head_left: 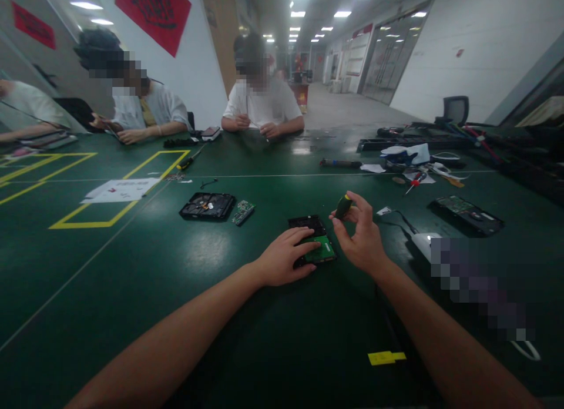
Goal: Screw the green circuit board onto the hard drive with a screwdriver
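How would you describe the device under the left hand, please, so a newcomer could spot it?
On the green table, find the wearer's left hand. Partly beneath its fingers lies the device, dark-edged with a green board facing up. Unlike the similar unit farther right, it has a hand on it.

The left hand point(284, 257) is hiding part of the circuit board point(326, 249). The view's left edge is cropping one person point(33, 108).
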The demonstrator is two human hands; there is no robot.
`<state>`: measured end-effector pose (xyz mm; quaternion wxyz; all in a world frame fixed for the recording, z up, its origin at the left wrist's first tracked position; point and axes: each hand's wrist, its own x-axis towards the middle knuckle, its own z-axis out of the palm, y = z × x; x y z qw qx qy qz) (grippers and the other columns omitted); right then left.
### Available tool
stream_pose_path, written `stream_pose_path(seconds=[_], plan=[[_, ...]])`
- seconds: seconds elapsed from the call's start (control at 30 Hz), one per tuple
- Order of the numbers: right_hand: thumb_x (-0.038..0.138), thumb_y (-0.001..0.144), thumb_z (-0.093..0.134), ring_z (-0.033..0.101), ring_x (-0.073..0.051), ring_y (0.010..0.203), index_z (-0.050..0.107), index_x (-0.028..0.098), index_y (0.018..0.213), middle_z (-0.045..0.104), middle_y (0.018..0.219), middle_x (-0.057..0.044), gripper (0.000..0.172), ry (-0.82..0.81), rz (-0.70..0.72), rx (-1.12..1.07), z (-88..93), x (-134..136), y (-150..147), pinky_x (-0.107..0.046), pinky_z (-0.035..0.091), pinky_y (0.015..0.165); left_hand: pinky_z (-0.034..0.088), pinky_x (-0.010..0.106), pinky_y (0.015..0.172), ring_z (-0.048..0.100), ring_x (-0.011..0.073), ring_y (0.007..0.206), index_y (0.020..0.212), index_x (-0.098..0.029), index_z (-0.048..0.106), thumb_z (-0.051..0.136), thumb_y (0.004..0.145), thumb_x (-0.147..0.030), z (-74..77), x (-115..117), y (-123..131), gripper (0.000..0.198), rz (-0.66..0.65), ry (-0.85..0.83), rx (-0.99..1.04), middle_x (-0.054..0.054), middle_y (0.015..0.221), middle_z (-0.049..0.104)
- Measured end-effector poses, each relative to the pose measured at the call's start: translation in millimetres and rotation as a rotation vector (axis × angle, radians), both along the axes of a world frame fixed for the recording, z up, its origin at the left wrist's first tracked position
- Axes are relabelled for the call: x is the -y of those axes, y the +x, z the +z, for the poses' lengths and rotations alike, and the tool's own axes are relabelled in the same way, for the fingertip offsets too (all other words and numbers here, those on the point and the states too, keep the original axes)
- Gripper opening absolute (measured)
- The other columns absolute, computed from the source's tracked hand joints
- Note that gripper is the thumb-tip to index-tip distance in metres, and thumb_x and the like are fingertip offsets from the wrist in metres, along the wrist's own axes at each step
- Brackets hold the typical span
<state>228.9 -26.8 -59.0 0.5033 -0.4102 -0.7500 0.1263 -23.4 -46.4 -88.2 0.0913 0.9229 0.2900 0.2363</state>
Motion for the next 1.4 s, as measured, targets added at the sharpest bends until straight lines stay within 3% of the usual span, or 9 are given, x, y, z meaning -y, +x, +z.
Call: stream_pose_path(seconds=[0.2, 0.37, 0.63, 0.93, 1.17, 1.4], plan=[[0.039, 0.098, 0.069, 0.075, -0.027, 0.097, 0.032, 0.037, 0.155, 0.065, 0.138, -0.011, 0.067, 0.029, -0.05, 0.013, -2.2, -2.4, 0.5, -0.054, 0.064, 0.092, 0.04, 0.059, 0.123, 0.045, 0.0366, 0.151, 0.148, -0.023, 0.058, 0.071, 0.097, -0.044, -1.4, -0.9, -0.9, 0.057, -0.001, 0.002, -0.001, 0.016, 0.163, 0.045], [0.035, 0.099, 0.069, 0.074, -0.026, 0.096, 0.038, 0.037, 0.151, 0.065, 0.136, -0.01, 0.061, 0.104, -0.076, 0.037, -1.6, -2.2, 0.2, -0.055, 0.063, 0.092, 0.039, 0.059, 0.123, 0.044, 0.0364, 0.151, 0.148, -0.022, 0.058, 0.069, 0.098, -0.045, -1.3, -0.7, -1.1, 0.057, 0.003, -0.002, -0.015, 0.017, 0.164, 0.045], [0.029, 0.105, 0.055, 0.074, -0.027, 0.113, 0.029, 0.038, 0.161, 0.065, 0.143, -0.01, 0.063, 0.013, 0.0, 0.021, 2.1, -0.5, -2.4, -0.057, 0.058, 0.106, 0.04, 0.06, 0.122, 0.046, 0.037, 0.15, 0.148, -0.025, 0.058, 0.071, 0.096, -0.045, -4.0, -2.5, -0.8, 0.058, -0.002, -0.025, 0.01, 0.015, 0.164, 0.045], [0.034, 0.098, 0.069, 0.073, -0.027, 0.099, 0.035, 0.038, 0.153, 0.067, 0.132, -0.009, 0.064, 0.1, -0.08, 0.021, -3.1, -3.0, 0.3, -0.054, 0.064, 0.091, 0.039, 0.059, 0.123, 0.044, 0.0362, 0.152, 0.149, -0.024, 0.058, 0.071, 0.096, -0.045, -2.4, -1.2, -0.9, 0.058, 0.006, -0.012, -0.01, 0.015, 0.165, 0.044], [0.034, 0.099, 0.067, 0.072, -0.026, 0.098, 0.035, 0.037, 0.152, 0.064, 0.135, -0.01, 0.062, 0.098, -0.079, 0.034, 0.7, -1.3, -1.5, -0.053, 0.063, 0.091, 0.039, 0.058, 0.123, 0.045, 0.0358, 0.151, 0.148, -0.023, 0.059, 0.071, 0.097, -0.044, -1.2, -0.2, -0.7, 0.056, 0.006, -0.008, 0.004, 0.016, 0.164, 0.045], [0.038, 0.096, 0.073, 0.072, -0.024, 0.091, 0.037, 0.035, 0.147, 0.068, 0.124, -0.008, 0.063, 0.117, -0.138, 0.013, 0.3, -2.2, 0.2, -0.049, 0.064, 0.085, 0.039, 0.057, 0.123, 0.045, 0.0361, 0.151, 0.148, -0.021, 0.058, 0.07, 0.098, -0.044, -1.1, -0.2, -0.6, 0.056, 0.006, -0.001, -0.008, 0.017, 0.163, 0.045]])
